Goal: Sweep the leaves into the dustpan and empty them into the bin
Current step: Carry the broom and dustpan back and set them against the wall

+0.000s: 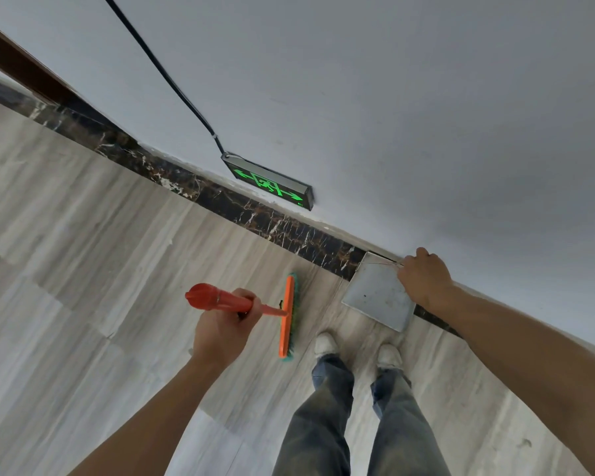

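I see the flat square grey metal dustpan [378, 297] standing against the foot of the wall, its dull, scratched and spotted face turned up to the camera. It leans over the dark skirting, just in front of the right shoe. My right hand [425, 278] is at its upper right edge, with the fingers curled around a thin wire handle [389, 264] that runs along the top of the pan.

To the left of the dustpan, near but apart, is the orange plastic broom [287, 317]. Its long narrow head lies on the floor, with green bristles showing along the far side. My left hand [222, 329] grips the smooth orange handle, fingers closed fully around it; the thick rounded end of the handle sticks out past the hand.

Below are two white shoes [325, 343] and worn blue jeans [327, 417]. The floor [83, 252] is pale grey tile with wood-like streaks. A dark marble skirting [289, 231] with white and brown veins borders the smooth grey painted wall [426, 115]. Low on the wall hangs a slim metal exit sign [270, 182] with glowing green arrows, fed by a black cable [162, 73].
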`<state>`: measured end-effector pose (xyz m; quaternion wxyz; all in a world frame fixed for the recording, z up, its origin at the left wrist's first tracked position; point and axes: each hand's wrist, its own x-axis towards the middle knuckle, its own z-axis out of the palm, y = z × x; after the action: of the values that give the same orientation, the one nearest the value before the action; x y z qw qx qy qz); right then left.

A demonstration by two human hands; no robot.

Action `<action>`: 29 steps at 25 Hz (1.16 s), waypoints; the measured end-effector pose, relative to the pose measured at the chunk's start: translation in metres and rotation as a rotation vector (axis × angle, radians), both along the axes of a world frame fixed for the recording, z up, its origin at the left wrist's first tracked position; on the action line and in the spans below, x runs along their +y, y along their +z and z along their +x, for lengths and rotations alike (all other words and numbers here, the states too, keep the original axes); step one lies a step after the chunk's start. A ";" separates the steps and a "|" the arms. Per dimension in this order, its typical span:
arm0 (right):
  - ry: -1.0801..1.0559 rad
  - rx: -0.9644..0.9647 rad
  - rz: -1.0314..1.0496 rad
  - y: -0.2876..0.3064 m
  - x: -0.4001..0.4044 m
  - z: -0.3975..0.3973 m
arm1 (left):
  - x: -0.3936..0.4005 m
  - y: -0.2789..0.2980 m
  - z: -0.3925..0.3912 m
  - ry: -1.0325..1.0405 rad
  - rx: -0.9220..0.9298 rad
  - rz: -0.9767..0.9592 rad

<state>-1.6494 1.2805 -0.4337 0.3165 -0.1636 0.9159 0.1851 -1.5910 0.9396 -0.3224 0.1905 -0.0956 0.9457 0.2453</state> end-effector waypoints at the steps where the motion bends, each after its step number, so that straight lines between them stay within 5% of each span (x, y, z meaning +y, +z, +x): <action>1: -0.006 0.008 0.005 0.001 0.001 -0.005 | -0.001 -0.001 0.000 0.004 0.002 0.008; 10: 0.051 0.068 0.106 0.006 0.005 -0.023 | 0.002 -0.005 -0.002 -0.066 0.014 0.009; 17: -0.025 0.135 -0.024 0.004 0.015 -0.009 | 0.006 0.003 -0.006 -0.126 0.006 0.044; 24: -0.503 0.099 -0.323 0.014 0.021 0.015 | 0.014 0.028 -0.018 -0.199 -0.017 0.100; 29: -0.791 0.192 -0.458 0.034 -0.005 0.071 | 0.046 0.046 -0.037 -0.297 -0.210 0.178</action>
<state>-1.5789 1.2753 -0.3995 0.2322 0.1505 0.9503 -0.1426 -1.6284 0.9857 -0.2765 0.3298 0.0369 0.8990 0.2856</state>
